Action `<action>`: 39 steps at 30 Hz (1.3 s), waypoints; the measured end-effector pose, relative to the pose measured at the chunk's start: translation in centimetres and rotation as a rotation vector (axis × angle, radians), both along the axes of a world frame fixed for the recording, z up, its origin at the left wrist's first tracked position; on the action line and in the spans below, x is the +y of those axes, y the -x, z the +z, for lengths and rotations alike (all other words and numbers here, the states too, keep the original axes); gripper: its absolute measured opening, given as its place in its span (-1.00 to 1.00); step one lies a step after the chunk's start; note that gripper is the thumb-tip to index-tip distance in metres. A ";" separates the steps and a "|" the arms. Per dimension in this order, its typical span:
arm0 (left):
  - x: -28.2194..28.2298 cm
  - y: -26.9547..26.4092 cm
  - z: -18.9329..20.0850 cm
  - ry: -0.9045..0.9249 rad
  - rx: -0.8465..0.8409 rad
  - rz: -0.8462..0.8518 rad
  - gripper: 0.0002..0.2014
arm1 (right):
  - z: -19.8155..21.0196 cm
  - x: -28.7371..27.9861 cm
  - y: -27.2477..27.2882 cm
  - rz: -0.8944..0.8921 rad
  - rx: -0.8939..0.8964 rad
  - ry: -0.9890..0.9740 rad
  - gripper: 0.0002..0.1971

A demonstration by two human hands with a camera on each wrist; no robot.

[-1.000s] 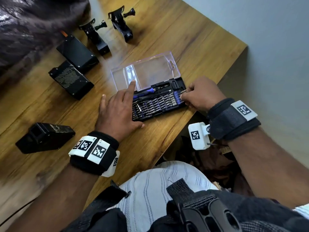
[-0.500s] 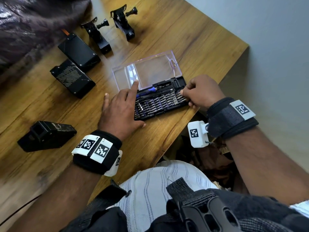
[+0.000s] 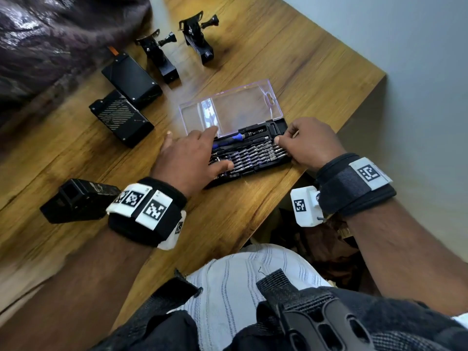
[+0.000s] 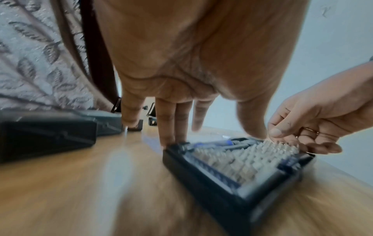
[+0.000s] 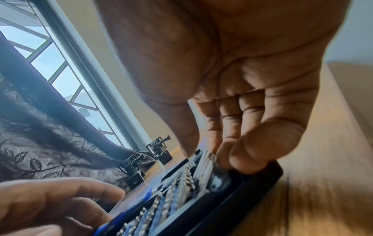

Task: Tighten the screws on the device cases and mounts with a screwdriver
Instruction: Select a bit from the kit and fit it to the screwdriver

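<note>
An open black bit kit [image 3: 253,158] lies near the wooden table's front edge, its clear lid [image 3: 230,110] folded back. A blue-handled screwdriver [image 3: 229,141] sits in its upper slot. My left hand [image 3: 202,148] lies flat on the kit's left end with straight fingers [image 4: 167,137] and the thumb across the bits. At the kit's right end, the thumb and curled fingers [image 5: 222,151] of my right hand [image 3: 283,138] pinch a silver bit [image 5: 207,158] in the last row. Two black mounts [image 3: 159,57] [image 3: 198,39] stand at the back. Three black device cases [image 3: 131,79] [image 3: 121,117] [image 3: 78,198] lie to the left.
A dark patterned curtain [image 3: 50,34] hangs over the table's far left corner. The table [image 3: 316,72] ends at a grey wall on the right. Its front edge runs just below the kit, above my lap.
My right hand has come in from the kit's right edge and dropped onto the last row of bits. My left hand has slid right, further over the kit.
</note>
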State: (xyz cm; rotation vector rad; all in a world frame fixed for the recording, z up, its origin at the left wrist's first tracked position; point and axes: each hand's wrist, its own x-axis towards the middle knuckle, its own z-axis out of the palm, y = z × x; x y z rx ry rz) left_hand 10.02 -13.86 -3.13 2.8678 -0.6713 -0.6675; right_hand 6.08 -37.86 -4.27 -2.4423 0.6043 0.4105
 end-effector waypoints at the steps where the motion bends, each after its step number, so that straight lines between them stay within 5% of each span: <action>1: -0.3 -0.7 0.3 -0.034 -0.027 -0.034 -0.36 | -0.1 -0.1 0.1 -0.016 -0.016 -0.010 -0.73; 5: -1.9 -3.1 1.0 -0.137 -0.180 -0.172 -0.75 | -0.5 -0.3 0.6 -0.044 -0.043 -0.058 -0.75; 23: -8.1 -3.7 2.2 -0.359 -0.305 -0.543 -0.87 | -1.8 -0.5 0.8 -0.055 -0.114 -0.036 -0.67; 26: -8.7 -2.3 2.1 -0.386 -0.330 -0.600 -0.77 | -1.9 -0.5 0.8 -0.070 -0.109 -0.038 -0.68; 34: -7.3 -2.8 1.5 -0.275 -0.315 -0.428 -0.88 | -1.5 -0.6 0.9 -0.045 -0.099 -0.059 -0.67; 39: -4.2 -3.9 3.3 -0.066 -0.327 -0.167 -0.82 | -1.2 -1.4 0.9 -0.127 -0.082 -0.272 -0.74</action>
